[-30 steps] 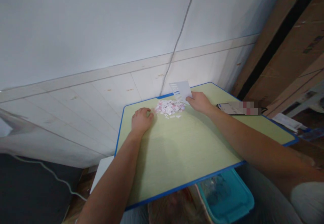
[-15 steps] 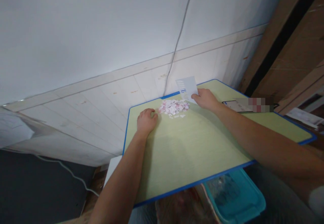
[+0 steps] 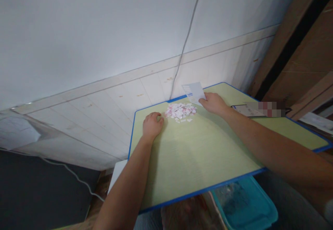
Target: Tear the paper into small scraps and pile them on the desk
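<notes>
My right hand (image 3: 214, 102) grips a white paper card (image 3: 195, 90) at its right edge, thumb on top. The card has pale stripes and a small blue mark along its left side, and it is held up just behind and right of a heap of small white and pinkish paper scraps (image 3: 180, 111). A few scraps lie loose in front of the heap. On the left of the heap my left hand (image 3: 153, 123) rests on the table (image 3: 197, 150). Its fingers are loosely curved, with a gap between thumb and forefinger, and it holds nothing.
At the table's right lies a flat, dark-edged thing (image 3: 247, 111), partly pixelated. A teal plastic bin (image 3: 262, 202) stands below the front edge. The white wall (image 3: 117, 95) borders the table's back, and a grey cable (image 3: 186, 39) runs down it.
The card in my right hand has tipped slightly lower. The whole view has shifted a little; my left hand stays beside the heap.
</notes>
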A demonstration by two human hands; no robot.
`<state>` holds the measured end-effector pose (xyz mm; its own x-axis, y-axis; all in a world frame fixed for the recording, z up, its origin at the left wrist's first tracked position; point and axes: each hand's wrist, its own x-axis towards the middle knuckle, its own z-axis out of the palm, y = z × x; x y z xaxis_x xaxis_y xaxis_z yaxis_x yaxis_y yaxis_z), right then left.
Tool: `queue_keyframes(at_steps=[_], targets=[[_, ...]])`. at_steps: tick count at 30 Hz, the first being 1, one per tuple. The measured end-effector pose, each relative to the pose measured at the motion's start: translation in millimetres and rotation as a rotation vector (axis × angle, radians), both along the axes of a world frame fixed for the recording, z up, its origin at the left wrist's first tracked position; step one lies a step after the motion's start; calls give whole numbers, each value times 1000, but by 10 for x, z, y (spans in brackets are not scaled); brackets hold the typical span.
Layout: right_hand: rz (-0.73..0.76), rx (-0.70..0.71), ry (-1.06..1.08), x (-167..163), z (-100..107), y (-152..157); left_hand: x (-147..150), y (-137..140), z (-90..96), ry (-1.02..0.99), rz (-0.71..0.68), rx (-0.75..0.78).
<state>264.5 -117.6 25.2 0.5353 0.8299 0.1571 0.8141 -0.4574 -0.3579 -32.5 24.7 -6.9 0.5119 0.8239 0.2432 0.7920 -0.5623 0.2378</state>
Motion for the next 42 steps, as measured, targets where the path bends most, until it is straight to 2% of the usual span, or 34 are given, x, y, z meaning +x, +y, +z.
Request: queue_keyframes(at_steps=[13, 20, 31, 42], targets=[[18, -63, -22, -42, 23, -25, -3, 12, -9, 1, -4, 9], [6, -122, -52, -63, 110, -58, 4, 7, -5, -6, -4, 2], [127, -202, -31, -62, 204, -125, 6, 24, -17, 4, -3, -1], [159, -209, 26, -24, 264, -152, 13, 14, -38, -23, 10, -10]])
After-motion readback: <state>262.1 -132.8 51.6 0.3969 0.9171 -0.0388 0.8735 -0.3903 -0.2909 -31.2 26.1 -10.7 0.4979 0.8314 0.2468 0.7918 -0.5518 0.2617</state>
